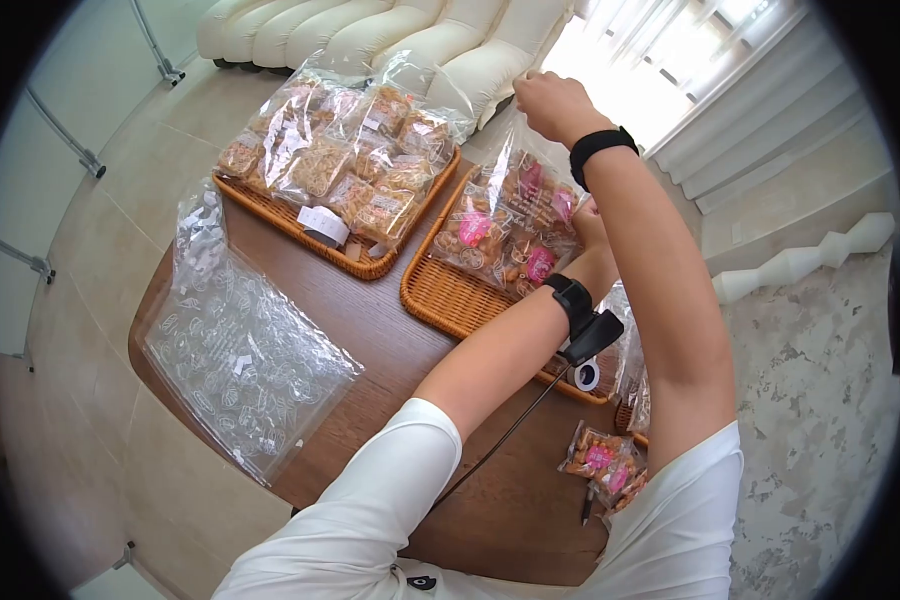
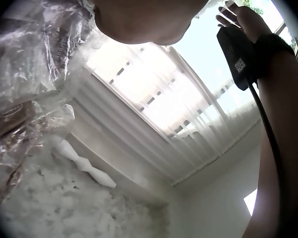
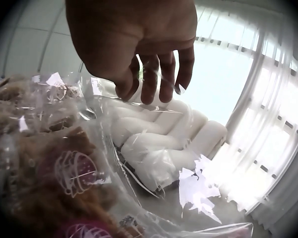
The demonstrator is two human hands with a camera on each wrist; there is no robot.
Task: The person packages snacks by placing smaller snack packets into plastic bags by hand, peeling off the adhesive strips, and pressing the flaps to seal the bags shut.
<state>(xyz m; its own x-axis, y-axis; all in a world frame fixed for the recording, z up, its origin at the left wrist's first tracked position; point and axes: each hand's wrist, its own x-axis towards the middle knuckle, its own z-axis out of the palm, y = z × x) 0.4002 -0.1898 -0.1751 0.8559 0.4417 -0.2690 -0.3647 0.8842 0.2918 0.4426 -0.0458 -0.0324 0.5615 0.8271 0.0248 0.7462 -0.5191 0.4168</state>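
Observation:
A large clear printed bag (image 1: 515, 215), filled with small snack packs with pink labels, stands over the right wicker tray (image 1: 440, 295). My right hand (image 1: 558, 105) is raised above it and pinches its top edge, pulling the film up. In the right wrist view, the fingers (image 3: 149, 79) of that hand curl down with film at their tips. My left hand (image 1: 592, 228) is low at the bag's right side, partly hidden behind the right wrist. Only a blurred part of the left hand (image 2: 144, 20) shows in the left wrist view, so I cannot tell its grip.
Another wicker tray (image 1: 370, 265) holds clear bags of snack packs (image 1: 335, 160). A flat clear bag (image 1: 245, 355) lies on the wooden table (image 1: 345, 310). Loose pink-labelled packs (image 1: 600, 458), a pen (image 1: 587, 505) and a tape roll (image 1: 587, 376) are near my right arm.

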